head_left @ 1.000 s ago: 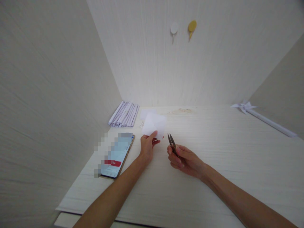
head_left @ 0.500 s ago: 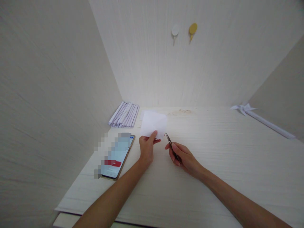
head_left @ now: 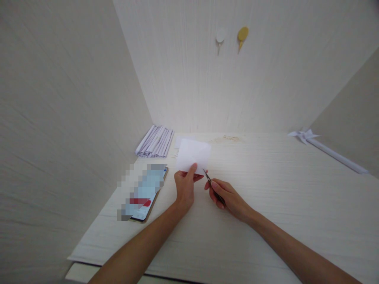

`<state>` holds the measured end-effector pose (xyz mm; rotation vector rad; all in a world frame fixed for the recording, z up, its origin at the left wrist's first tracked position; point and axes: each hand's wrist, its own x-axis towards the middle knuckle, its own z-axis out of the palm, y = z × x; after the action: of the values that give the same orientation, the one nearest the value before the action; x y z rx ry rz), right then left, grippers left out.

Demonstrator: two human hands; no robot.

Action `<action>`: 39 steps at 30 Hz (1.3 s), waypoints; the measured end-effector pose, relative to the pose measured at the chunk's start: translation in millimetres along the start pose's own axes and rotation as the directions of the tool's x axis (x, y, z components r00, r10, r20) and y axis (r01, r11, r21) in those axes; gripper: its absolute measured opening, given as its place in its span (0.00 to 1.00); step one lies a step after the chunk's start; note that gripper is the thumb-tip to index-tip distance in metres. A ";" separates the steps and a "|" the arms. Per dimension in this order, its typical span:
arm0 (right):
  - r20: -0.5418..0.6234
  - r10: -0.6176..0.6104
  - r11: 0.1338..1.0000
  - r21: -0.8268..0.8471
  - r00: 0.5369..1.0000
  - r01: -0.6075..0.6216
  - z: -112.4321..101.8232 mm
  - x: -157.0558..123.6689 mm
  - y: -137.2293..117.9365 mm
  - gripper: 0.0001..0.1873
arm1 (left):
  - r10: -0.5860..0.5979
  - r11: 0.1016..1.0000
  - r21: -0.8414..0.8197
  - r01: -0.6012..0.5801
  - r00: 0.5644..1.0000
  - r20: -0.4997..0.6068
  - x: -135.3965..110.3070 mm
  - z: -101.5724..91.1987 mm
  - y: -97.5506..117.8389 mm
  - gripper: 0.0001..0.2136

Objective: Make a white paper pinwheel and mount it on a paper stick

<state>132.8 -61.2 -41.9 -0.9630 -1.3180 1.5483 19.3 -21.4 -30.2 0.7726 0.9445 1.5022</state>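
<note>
Between thumb and fingers, my left hand (head_left: 185,185) pinches a white piece of paper (head_left: 194,154), raised over the table. My right hand (head_left: 223,192) is closed around a small pair of dark scissors (head_left: 213,186). Their narrow tips meet the paper's lower right corner, and the handles are mostly hidden by my fingers. Behind the held piece, another white paper (head_left: 179,142) lies flat on the table.
A stack of rolled paper sticks (head_left: 155,142) lies at the back left. In front of it is a phone (head_left: 145,211), partly blurred out. On the right lies a paper pinwheel (head_left: 304,137) on a paper stick (head_left: 337,156). Two hooks (head_left: 242,34) hang on the back wall.
The scissor blades have come together, their tips now at the paper's corner. My left hand and the paper have shifted slightly right.
</note>
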 end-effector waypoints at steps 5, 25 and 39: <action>0.002 0.007 1.000 -0.016 1.000 -0.007 0.2 1.1 -0.2 0.13 | -0.014 1.000 -0.012 0.014 1.000 -0.012 -1.4 1.0 0.4 0.10; -0.033 0.021 0.999 -0.028 0.999 -0.022 0.8 2.7 0.4 0.13 | -0.014 1.000 -0.012 0.014 1.000 -0.015 -1.0 0.6 -4.5 0.10; -0.052 0.034 0.997 -0.063 0.998 -0.037 0.4 1.1 -0.7 0.12 | 0.003 1.000 -0.018 -0.003 1.000 0.012 -1.8 1.9 -2.1 0.10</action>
<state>132.1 -60.3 -41.2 -1.0642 -1.3276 1.5061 22.2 -22.9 -31.1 0.7692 0.9201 1.5052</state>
